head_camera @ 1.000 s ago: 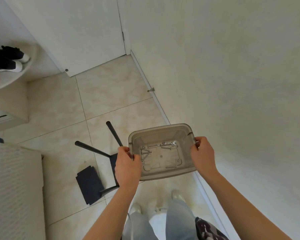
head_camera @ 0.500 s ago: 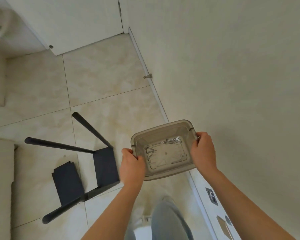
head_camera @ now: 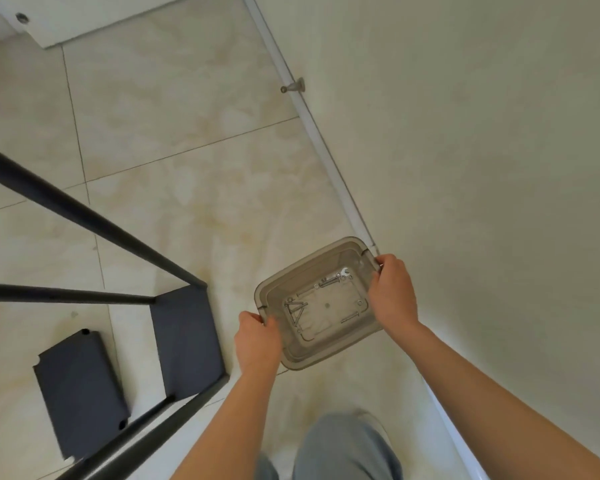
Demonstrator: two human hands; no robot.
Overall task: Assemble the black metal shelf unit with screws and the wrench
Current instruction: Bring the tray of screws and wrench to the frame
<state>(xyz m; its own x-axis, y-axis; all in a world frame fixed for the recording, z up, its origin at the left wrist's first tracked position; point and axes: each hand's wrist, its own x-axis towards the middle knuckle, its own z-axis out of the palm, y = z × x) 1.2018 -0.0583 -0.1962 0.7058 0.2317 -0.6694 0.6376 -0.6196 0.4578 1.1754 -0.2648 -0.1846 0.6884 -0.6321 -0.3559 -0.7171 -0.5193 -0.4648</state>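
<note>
L hand [head_camera: 258,342] and R hand [head_camera: 394,292] are apart, each clamped on a short end of a clear grey box [head_camera: 329,351]; L fingers curl over the near-left rim, R fingers over the far-right rim by the box's far-right corner; the box is held level above the floor [head_camera: 187,150], close to the wall [head_camera: 482,168] and its skirting [head_camera: 321,136].

Inside, on the box bottom: several screws [head_camera: 297,310] bunched toward the left edge, some lying crossed in a rough triangle; a few more strung along the far edge; one alone near the right edge; a small wrench [head_camera: 344,271] in the far-right corner, just beside R hand; exact screw count can't be told.

The black frame [head_camera: 94,220] is on the floor to the left of the box, well apart from both hands; two poles run from the pic's left edge and meet at one fitted shelf [head_camera: 186,341]; more poles run off along the shelf's near edge toward the bottom-left corner; a loose shelf [head_camera: 80,386] lies flat on the tiles left of the fitted one, w/ holes at its corners.

A doorstop [head_camera: 293,87] sticks out of the skirting farther along; a door's bottom edge [head_camera: 84,26] at top left; the person's legs in grey trousers [head_camera: 343,448] at the bottom, between the forearms.
</note>
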